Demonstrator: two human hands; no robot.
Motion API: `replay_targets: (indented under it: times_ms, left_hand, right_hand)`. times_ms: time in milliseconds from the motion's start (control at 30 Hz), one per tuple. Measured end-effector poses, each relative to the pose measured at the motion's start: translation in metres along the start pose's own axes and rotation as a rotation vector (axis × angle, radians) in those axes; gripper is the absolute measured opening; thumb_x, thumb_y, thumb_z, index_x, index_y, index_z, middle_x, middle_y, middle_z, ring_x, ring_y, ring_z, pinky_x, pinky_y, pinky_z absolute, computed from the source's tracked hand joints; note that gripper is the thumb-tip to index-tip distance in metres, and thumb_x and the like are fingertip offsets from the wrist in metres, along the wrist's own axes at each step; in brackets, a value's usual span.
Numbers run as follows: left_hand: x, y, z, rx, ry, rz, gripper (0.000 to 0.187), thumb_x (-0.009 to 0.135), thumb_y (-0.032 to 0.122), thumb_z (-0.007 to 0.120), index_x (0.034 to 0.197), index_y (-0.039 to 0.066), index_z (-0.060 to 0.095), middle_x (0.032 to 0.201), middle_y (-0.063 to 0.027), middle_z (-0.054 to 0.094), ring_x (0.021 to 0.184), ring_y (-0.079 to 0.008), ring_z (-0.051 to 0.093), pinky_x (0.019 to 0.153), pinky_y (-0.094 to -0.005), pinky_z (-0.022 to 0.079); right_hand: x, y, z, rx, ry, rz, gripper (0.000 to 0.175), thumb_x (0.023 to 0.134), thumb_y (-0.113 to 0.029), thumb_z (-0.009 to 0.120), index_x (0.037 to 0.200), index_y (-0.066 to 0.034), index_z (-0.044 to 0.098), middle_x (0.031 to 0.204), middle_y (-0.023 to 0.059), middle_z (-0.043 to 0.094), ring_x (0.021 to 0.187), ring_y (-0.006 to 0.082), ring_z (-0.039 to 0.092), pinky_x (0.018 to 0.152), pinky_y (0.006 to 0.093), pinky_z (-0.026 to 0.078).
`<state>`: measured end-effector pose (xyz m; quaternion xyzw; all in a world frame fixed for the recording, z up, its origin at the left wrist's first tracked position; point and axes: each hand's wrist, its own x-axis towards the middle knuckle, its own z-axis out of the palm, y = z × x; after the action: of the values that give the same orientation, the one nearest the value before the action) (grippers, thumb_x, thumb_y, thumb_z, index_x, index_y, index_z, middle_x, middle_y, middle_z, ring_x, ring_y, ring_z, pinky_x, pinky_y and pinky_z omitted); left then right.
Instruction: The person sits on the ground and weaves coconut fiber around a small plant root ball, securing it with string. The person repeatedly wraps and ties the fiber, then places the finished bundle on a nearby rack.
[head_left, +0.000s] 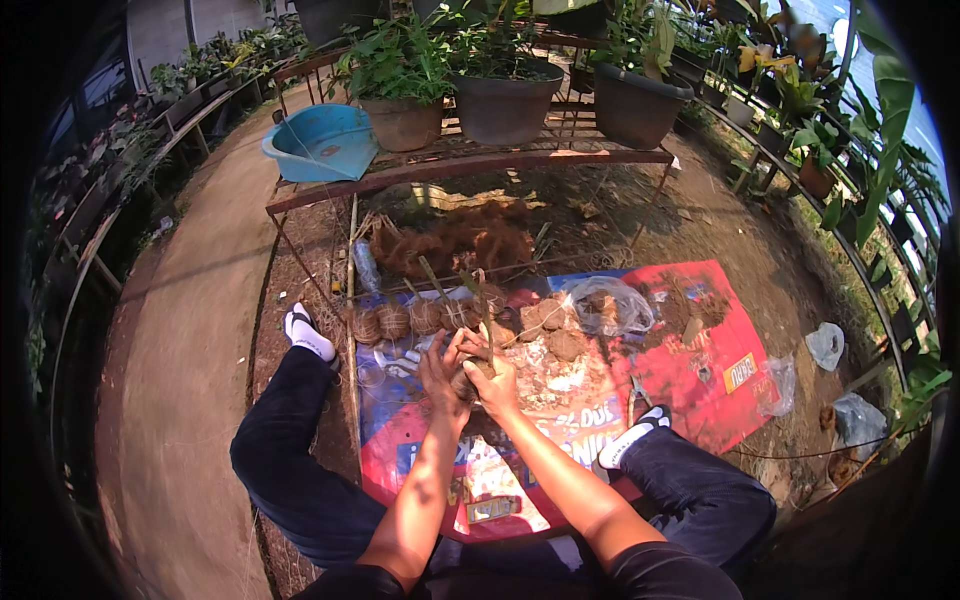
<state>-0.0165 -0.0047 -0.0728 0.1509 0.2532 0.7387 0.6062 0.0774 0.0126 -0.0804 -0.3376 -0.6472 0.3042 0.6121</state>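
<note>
My left hand (445, 375) and my right hand (491, 381) close around a brown root ball (466, 379) with an upright green-brown stem (486, 322) rising from it. The fingers hide much of the ball. Just beyond my hands, several string-wrapped fibre balls (394, 321) lie in a row, some with cut stems sticking up. To their right, several bare soil balls (566, 344) sit beside a clear plastic bag (611, 306) with brown material in it. Pliers or cutters (639, 390) lie near my right foot.
A printed red and blue banner sheet (675, 405) covers the ground. Loose brown fibre (457, 244) lies beyond it, beside a plastic bottle (366, 266). A rusty metal rack (465, 166) holds a blue basin (322, 142) and potted plants (499, 109). Plastic bags (859, 420) lie at right.
</note>
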Motion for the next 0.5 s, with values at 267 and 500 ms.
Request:
replay_targets:
  times_ms: [267, 500]
  left_hand:
    - [0.002, -0.022, -0.011, 0.106, 0.164, -0.092, 0.048, 0.104, 0.044, 0.052, 0.134, 0.007, 0.053, 0.125, -0.0118, 0.063, 0.104, -0.0220, 0.066, 0.086, -0.0339, 0.054]
    - [0.029, 0.013, -0.032, 0.522, -0.054, -0.068, 0.041, 0.105, 0.036, 0.054, 0.134, 0.006, 0.056, 0.112, -0.0057, 0.064, 0.107, -0.0169, 0.060, 0.092, -0.0308, 0.050]
  right_hand:
    - [-0.010, -0.001, -0.001, 0.300, 0.056, 0.621, 0.020, 0.091, -0.015, 0.071, 0.101, 0.0013, 0.076, 0.079, 0.0028, 0.072, 0.076, 0.0071, 0.064, 0.067, 0.0236, 0.049]
    - [0.014, -0.021, -0.004, 0.310, -0.178, 0.470, 0.043, 0.103, -0.026, 0.056, 0.133, 0.0048, 0.061, 0.125, 0.0125, 0.070, 0.114, 0.0181, 0.063, 0.103, 0.0293, 0.043]
